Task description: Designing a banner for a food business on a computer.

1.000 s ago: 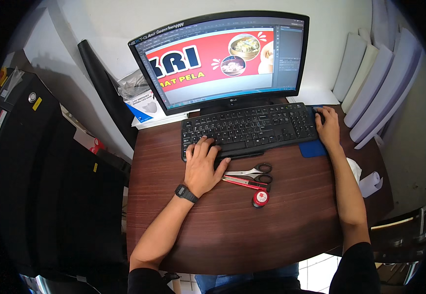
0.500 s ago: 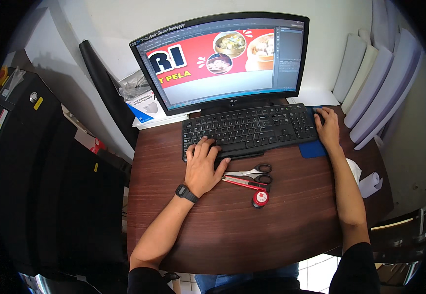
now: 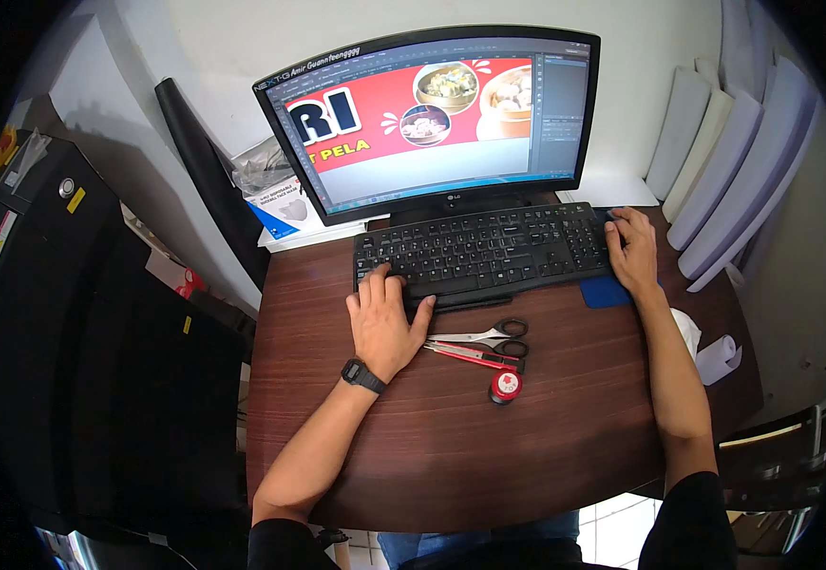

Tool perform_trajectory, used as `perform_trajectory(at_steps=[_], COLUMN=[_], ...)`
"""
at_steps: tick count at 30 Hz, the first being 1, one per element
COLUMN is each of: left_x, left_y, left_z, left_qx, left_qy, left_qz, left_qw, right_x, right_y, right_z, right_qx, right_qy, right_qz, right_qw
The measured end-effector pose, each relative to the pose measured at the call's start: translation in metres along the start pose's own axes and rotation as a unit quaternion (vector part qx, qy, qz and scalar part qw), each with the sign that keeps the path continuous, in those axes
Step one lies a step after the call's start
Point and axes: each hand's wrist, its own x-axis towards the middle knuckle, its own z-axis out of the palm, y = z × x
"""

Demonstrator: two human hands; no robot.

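Note:
My left hand (image 3: 381,328) rests at the lower left corner of a black keyboard (image 3: 498,249), fingertips on the keys, thumb spread aside. A black wristwatch (image 3: 362,375) is on that wrist. Over at the keyboard's right end, my right hand (image 3: 634,252) curls over a dark computer mouse (image 3: 609,217), mostly hidden beneath it, on a blue mouse pad (image 3: 605,293). Scissors (image 3: 485,336) with black handles lie beside my left thumb. Below them are a red utility knife (image 3: 474,355) and a small round red-and-white item (image 3: 505,385).
A monitor (image 3: 422,171) behind the keyboard displays a red banner design with food pictures. Pale rolls (image 3: 745,171) lean at the right wall, and a small white roll (image 3: 717,359) lies at the right of the brown desk (image 3: 527,456). A black cabinet (image 3: 118,351) stands left.
My left hand has shifted slightly left, its thumb moving away from the keyboard's front edge and the scissors. My right hand stays at the mouse, its fingers slightly shifted.

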Motion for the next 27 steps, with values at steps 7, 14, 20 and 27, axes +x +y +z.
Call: perform_trajectory(at_steps=[7, 14, 20, 27], left_x=[0.000, 0.001, -0.001, 0.000], left_y=[0.000, -0.001, -0.002, -0.002], left_z=[-0.002, -0.002, -0.002, -0.001], left_qx=[-0.035, -0.046, -0.073, -0.080], left_qy=[-0.010, -0.017, -0.047, -0.048], left_qz=[0.037, 0.049, 0.105, 0.103], left_qw=[0.999, 0.998, 0.991, 0.990], right_x=[0.000, -0.002, -0.002, -0.005], right_y=[-0.002, -0.003, 0.007, 0.023], right_z=[-0.001, -0.001, 0.008, 0.016], right_qx=[0.000, -0.023, -0.034, -0.017], right_qy=[-0.027, -0.060, -0.031, -0.013], right_qz=[0.018, -0.007, 0.040, 0.111], right_qw=[0.999, 0.998, 0.998, 0.994])
